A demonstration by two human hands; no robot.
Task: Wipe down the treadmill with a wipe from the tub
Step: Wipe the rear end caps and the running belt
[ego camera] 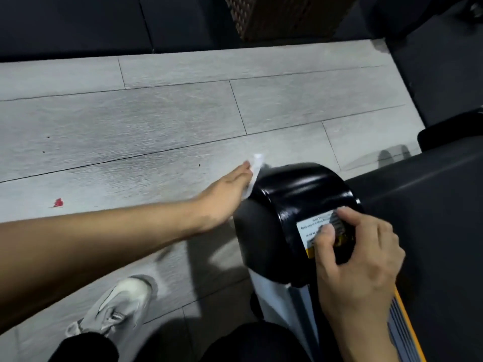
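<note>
The treadmill's glossy black end cap [300, 194] fills the lower right, with a white and yellow warning label [311, 228] on top. My left hand [227, 194] reaches across with straight fingers and presses a white wipe [254, 171] against the cap's left side. My right hand [358, 265] rests on top of the cap, its curled fingers gripping over the label. The dark treadmill deck [431, 218] stretches off to the right. No tub is in view.
Grey plank flooring [156, 121] spreads to the left, with a small red scrap [58, 203] on it. My white sneaker [117, 304] stands at the bottom left. Black mats [78, 24] and a woven brown bin [287, 17] lie beyond. A yellow-edged side rail [407, 322] runs down at the bottom right.
</note>
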